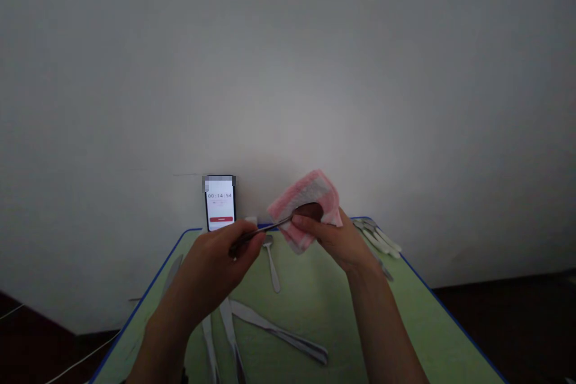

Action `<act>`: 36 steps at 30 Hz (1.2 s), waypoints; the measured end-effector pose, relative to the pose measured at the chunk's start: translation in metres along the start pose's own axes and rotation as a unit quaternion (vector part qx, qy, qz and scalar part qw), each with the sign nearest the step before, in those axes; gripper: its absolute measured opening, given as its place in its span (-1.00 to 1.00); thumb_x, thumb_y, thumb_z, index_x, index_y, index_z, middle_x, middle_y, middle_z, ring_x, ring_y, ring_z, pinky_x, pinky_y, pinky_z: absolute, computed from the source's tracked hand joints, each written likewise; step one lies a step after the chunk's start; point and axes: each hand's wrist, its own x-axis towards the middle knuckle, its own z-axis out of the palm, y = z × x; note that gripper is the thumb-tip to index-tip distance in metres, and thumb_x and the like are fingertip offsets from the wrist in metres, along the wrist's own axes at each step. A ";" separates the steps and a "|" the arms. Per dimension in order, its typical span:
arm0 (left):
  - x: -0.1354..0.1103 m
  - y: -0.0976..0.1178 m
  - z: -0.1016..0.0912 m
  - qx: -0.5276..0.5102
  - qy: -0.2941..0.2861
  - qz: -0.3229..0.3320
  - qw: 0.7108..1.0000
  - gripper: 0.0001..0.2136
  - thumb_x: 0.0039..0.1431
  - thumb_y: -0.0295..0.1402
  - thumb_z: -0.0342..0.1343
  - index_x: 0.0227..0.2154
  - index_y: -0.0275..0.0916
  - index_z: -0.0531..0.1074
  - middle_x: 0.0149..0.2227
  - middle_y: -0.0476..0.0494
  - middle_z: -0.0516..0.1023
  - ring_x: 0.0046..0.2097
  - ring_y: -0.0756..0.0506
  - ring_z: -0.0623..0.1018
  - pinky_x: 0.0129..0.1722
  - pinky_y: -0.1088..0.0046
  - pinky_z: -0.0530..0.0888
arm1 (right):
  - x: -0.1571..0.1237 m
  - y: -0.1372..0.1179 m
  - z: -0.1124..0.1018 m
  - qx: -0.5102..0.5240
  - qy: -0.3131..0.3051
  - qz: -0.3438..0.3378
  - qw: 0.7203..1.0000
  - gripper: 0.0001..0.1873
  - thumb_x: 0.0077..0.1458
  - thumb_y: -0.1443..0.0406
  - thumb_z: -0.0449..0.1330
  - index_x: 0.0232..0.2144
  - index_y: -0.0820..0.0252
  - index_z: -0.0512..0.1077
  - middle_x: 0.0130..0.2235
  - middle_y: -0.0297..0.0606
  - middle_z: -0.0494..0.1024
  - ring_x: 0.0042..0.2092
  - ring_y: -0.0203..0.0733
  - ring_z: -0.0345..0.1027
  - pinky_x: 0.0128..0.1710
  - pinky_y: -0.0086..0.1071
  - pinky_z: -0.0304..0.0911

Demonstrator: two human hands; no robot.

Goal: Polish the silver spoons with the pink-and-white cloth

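My left hand (220, 261) is closed round the handle of a metal utensil (263, 229), held above the green table (405, 318). The utensil's far end goes into a pink and white cloth (306, 195). My right hand (330, 234) is pinched on that cloth and wraps it round the utensil's end. Both hands hover over the table's far half.
A phone (220, 203) stands against the white wall with a timer on its screen. A spoon (271, 264) lies below the hands. Several knives (279, 331) lie near the front. More cutlery (378, 239) is piled at the far right corner. A white cable (76, 363) runs at left.
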 end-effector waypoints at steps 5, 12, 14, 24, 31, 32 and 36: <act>-0.002 -0.001 0.002 -0.016 0.014 0.012 1.000 -0.78 0.15 -0.20 0.02 -0.32 -0.24 0.46 -0.44 -0.03 0.58 -0.49 0.04 0.50 -0.49 0.63 0.37 | 0.001 0.003 0.000 0.018 0.017 -0.013 1.000 -0.76 -0.20 0.25 0.34 -0.40 0.23 0.48 -0.35 -0.28 0.54 -0.28 -0.22 0.38 -0.20 -0.34 0.28; -0.002 0.002 0.003 -0.002 -0.015 0.020 1.000 -0.78 0.16 -0.19 0.02 -0.30 -0.21 0.46 -0.45 -0.01 0.57 -0.49 0.05 0.49 -0.49 0.63 0.35 | 0.006 0.005 -0.003 0.055 0.087 -0.028 0.994 -0.73 -0.18 0.22 0.33 -0.37 0.18 0.48 -0.33 -0.33 0.53 -0.26 -0.22 0.37 -0.17 -0.34 0.28; -0.002 0.001 0.003 0.005 -0.013 0.019 1.000 -0.77 0.16 -0.19 0.02 -0.29 -0.21 0.46 -0.47 0.01 0.54 -0.53 0.06 0.44 -0.52 0.62 0.33 | 0.007 0.005 -0.004 0.053 0.097 -0.031 0.993 -0.72 -0.20 0.21 0.34 -0.36 0.19 0.48 -0.33 -0.31 0.53 -0.25 -0.20 0.37 -0.17 -0.34 0.29; -0.003 -0.010 -0.010 -0.032 0.040 0.039 0.998 -0.78 0.10 -0.22 0.13 -0.23 -0.18 0.45 -0.53 0.09 0.40 -0.56 0.10 0.35 -0.54 0.63 0.32 | 0.009 0.006 -0.009 0.082 0.127 -0.021 0.988 -0.76 -0.21 0.25 0.35 -0.40 0.19 0.48 -0.35 -0.35 0.55 -0.30 -0.25 0.40 -0.18 -0.34 0.29; -0.003 -0.007 -0.012 -0.027 0.063 0.045 0.997 -0.73 0.04 -0.13 0.15 -0.27 -0.19 0.50 -0.54 0.06 0.46 -0.56 0.08 0.39 -0.54 0.61 0.35 | 0.010 0.006 -0.009 0.123 0.133 0.014 0.983 -0.71 -0.28 0.28 0.38 -0.41 0.23 0.47 -0.39 -0.33 0.56 -0.35 -0.26 0.41 -0.24 -0.35 0.32; -0.003 -0.007 -0.012 -0.025 0.069 0.036 0.997 -0.71 0.04 -0.11 0.15 -0.28 -0.19 0.51 -0.55 0.05 0.47 -0.56 0.07 0.41 -0.53 0.61 0.35 | 0.010 0.006 -0.008 0.130 0.136 0.019 0.982 -0.71 -0.29 0.28 0.38 -0.42 0.23 0.47 -0.40 -0.34 0.55 -0.36 -0.27 0.40 -0.24 -0.36 0.32; -0.002 -0.010 -0.012 -0.011 0.088 -0.036 0.995 -0.68 0.03 -0.06 0.12 -0.30 -0.17 0.55 -0.55 0.02 0.55 -0.56 0.04 0.46 -0.53 0.58 0.36 | 0.010 0.005 -0.007 0.138 0.137 0.052 0.980 -0.73 -0.31 0.29 0.39 -0.46 0.24 0.46 -0.43 -0.33 0.55 -0.39 -0.28 0.39 -0.29 -0.38 0.32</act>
